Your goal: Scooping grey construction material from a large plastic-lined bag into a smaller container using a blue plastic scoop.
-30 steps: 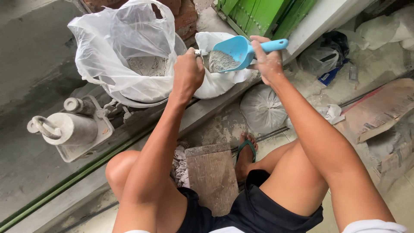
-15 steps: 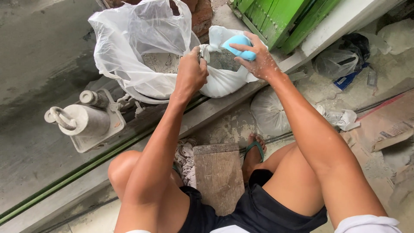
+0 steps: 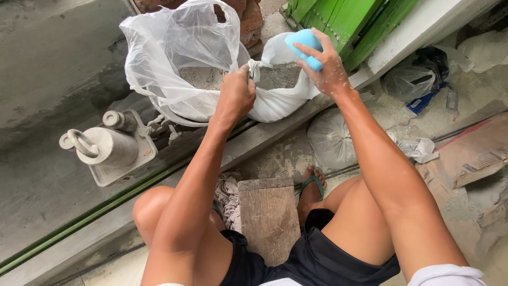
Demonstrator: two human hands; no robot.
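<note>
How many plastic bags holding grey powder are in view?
3. A clear bag gripped by the left hand; a white bag under the right hand with the blue scoop; a tied bag lower down. Others may be hidden.

Most of the blue scoop (image 3: 306, 46) is buried under the right hand (image 3: 329, 71), so you can't see the bowl end or whether anything's in it. The left hand (image 3: 236, 98) is bunched around the bag edges, fingers tucked out of sight. The clear plastic bag (image 3: 177, 50) is so crinkly that the grey powder inside is just a haze. The green door (image 3: 349, 18) runs off the top edge, and the dark bag (image 3: 415, 79) is too small to read.
</note>
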